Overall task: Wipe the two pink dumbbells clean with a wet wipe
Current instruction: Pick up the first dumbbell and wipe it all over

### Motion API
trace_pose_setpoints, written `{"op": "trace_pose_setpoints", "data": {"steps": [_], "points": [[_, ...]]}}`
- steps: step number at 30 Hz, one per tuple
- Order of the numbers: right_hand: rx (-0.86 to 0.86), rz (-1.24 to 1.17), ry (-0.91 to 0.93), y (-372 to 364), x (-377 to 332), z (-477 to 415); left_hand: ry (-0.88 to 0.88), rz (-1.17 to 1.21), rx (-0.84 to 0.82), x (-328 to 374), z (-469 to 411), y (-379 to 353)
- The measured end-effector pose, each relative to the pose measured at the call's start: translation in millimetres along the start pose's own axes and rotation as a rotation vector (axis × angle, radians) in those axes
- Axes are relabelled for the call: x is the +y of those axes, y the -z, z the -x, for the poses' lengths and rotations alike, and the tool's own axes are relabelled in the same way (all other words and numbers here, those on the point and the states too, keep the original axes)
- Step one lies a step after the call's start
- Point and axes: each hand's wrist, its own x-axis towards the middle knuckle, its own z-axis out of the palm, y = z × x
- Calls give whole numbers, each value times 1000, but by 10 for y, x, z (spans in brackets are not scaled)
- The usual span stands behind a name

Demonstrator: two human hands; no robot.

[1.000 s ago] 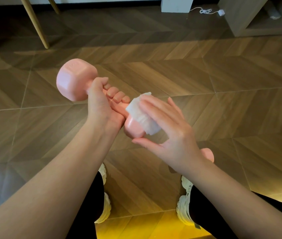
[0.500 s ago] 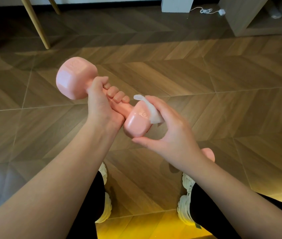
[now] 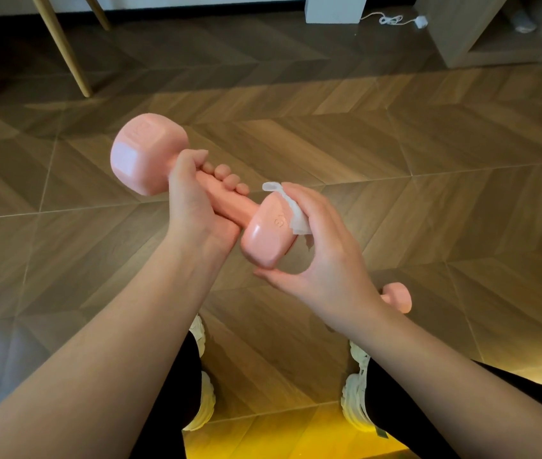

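The left hand (image 3: 193, 200) is gripping the dumbbell (image 3: 229, 208) by its bar, fingers wrapping fully round, holding it in the air above the floor (image 3: 428, 144); the right hand (image 3: 326, 260) is curling round the near head, fingers pressing the bunched wipe (image 3: 296, 212) against its far face, thumb reaching beneath; the second dumbbell (image 3: 397, 297) is lying on the floor behind the right wrist, mostly hidden, near the right shoe (image 3: 357, 399); one hand is carrying the whole weight, so a wet bar could be loosening that grip and dropping it towards the shoes; the wipe's loose corner is sticking up and could be slipping free; raised marks are showing on both heads, too blurred to read
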Motion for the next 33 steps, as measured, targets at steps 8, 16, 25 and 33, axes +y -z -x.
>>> {"op": "trace_pose_setpoints", "data": {"steps": [8,16,25,33], "points": [[-71,358,235,-53,61,36,79,5,85,-53,-76,41],[-255,303,9,-1,-92,109,-138,-240,50,12,-75,43],[-215,290,16,1,-120,48,-120,-231,47,-35,-81,59],[-315,133,-290,54,-181,14,-160,-293,52,-71,-38,34]]}}
